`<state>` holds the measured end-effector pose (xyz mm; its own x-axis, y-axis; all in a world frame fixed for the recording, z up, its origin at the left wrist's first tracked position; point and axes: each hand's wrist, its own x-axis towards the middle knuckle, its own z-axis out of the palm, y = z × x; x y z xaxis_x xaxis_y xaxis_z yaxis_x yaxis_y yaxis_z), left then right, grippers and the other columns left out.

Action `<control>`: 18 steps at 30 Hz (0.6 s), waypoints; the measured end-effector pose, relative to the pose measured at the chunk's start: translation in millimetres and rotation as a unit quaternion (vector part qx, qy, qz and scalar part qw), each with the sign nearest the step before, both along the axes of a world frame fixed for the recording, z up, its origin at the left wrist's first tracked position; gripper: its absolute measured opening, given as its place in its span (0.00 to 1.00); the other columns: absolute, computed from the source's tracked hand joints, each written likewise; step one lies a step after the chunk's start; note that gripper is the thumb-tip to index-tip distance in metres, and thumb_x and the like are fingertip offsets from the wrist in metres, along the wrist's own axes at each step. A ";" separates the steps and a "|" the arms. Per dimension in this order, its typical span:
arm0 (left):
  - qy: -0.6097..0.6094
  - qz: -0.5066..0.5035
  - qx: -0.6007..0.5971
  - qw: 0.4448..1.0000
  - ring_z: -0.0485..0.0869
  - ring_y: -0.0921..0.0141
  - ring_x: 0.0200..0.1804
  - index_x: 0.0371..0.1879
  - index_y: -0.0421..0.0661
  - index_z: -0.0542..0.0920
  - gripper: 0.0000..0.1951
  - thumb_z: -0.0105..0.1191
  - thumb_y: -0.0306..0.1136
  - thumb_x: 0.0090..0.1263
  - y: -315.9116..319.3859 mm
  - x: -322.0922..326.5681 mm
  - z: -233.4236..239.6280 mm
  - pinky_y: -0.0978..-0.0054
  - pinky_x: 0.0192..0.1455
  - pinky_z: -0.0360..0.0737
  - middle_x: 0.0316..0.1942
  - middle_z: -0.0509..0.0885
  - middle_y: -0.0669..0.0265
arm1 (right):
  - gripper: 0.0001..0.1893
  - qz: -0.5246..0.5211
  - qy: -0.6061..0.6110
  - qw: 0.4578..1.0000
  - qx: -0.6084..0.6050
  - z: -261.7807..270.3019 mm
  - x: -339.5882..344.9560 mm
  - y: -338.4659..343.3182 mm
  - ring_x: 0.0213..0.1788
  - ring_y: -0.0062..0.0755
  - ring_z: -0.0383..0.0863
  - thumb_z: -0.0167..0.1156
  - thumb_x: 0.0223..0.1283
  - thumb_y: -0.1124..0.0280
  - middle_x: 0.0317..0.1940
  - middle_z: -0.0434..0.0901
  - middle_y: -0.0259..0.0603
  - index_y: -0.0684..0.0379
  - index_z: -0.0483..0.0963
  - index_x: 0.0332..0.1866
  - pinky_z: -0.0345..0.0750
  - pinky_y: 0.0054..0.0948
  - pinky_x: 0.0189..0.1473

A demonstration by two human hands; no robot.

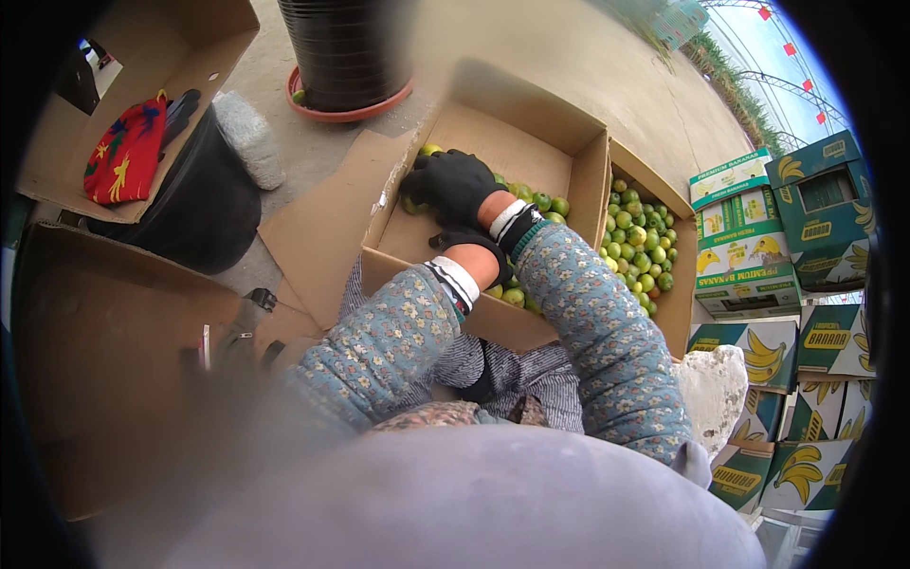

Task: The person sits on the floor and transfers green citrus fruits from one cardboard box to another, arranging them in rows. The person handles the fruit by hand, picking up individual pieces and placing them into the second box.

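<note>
Both my hands wear black gloves and are inside an open cardboard box (pixel 466 313) with green and yellowish round fruits (pixel 522 192) in it. My right hand (pixel 455 186) reaches towards the box's far left part, over several of the fruits; its palm side is hidden. Nearer to me and partly under the right wrist is my left hand (pixel 480 245), whose fingers are mostly hidden, so what it holds does not show. Against the box's right side stands a second cardboard box (pixel 682 263), with a heap of similar green fruits (pixel 636 235) in it.
Left stand a black bucket (pixel 213 213), a cardboard box with a red patterned cloth (pixel 126 153), and a large brown box (pixel 106 341). A dark ribbed pot (pixel 341 57) rests on a red saucer (pixel 355 112). Stacked banana boxes (pixel 746 284) and a pale stone block (pixel 713 391) are right.
</note>
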<state>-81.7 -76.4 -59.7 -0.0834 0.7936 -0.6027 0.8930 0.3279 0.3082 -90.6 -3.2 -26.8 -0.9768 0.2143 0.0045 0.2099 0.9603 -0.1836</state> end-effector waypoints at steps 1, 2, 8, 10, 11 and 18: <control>0.006 0.016 0.005 1.000 0.54 0.60 0.75 0.71 0.61 0.62 0.37 0.46 0.63 0.63 0.3 0.6 -3.2 0.65 0.76 0.49 0.75 0.56 0.62 | 0.11 -0.034 -0.004 0.999 -0.016 0.5 0.8 0.3 0.46 0.46 0.80 0.60 0.53 0.63 0.43 0.81 0.39 0.46 0.80 0.43 0.76 0.41 0.47; 0.010 0.011 0.002 1.000 0.53 0.60 0.76 0.71 0.61 0.61 0.37 0.46 0.63 0.63 3.7 1.8 -12.3 0.65 0.76 0.49 0.75 0.55 0.61 | 0.11 -0.069 -0.008 0.997 -0.031 0.6 2.4 0.7 0.46 0.46 0.80 0.60 0.54 0.62 0.42 0.82 0.39 0.46 0.80 0.43 0.76 0.41 0.47; 0.054 0.030 0.000 0.998 0.51 0.59 0.76 0.72 0.61 0.59 0.39 0.47 0.63 0.62 7.3 0.5 -22.8 0.65 0.76 0.49 0.75 0.53 0.60 | 0.14 -0.126 0.016 0.990 -0.063 -0.5 10.8 -1.9 0.45 0.43 0.82 0.62 0.53 0.58 0.39 0.83 0.40 0.42 0.81 0.46 0.77 0.39 0.47; 0.031 0.004 0.034 0.999 0.54 0.59 0.75 0.71 0.61 0.60 0.39 0.49 0.63 0.61 6.5 -3.9 -16.7 0.65 0.75 0.51 0.74 0.56 0.60 | 0.14 -0.119 0.036 0.991 -0.047 5.1 18.2 -3.4 0.45 0.43 0.82 0.62 0.52 0.59 0.39 0.83 0.40 0.42 0.81 0.46 0.77 0.39 0.48; 0.021 -0.020 0.070 0.997 0.56 0.59 0.74 0.71 0.60 0.61 0.39 0.50 0.63 0.61 5.9 -8.2 -15.8 0.65 0.74 0.54 0.73 0.58 0.60 | 0.14 -0.117 0.046 0.991 -0.039 8.3 24.4 -4.1 0.45 0.43 0.82 0.63 0.52 0.59 0.40 0.83 0.40 0.42 0.81 0.46 0.76 0.39 0.48; 0.021 -0.018 0.111 0.993 0.75 0.54 0.61 0.70 0.41 0.57 0.53 0.61 0.64 0.49 -5.7 -27.2 7.9 0.61 0.63 0.71 0.61 0.73 0.47 | 0.12 -0.148 0.224 0.963 0.015 76.0 124.5 -13.0 0.44 0.43 0.80 0.61 0.59 0.60 0.42 0.82 0.37 0.47 0.80 0.47 0.76 0.37 0.48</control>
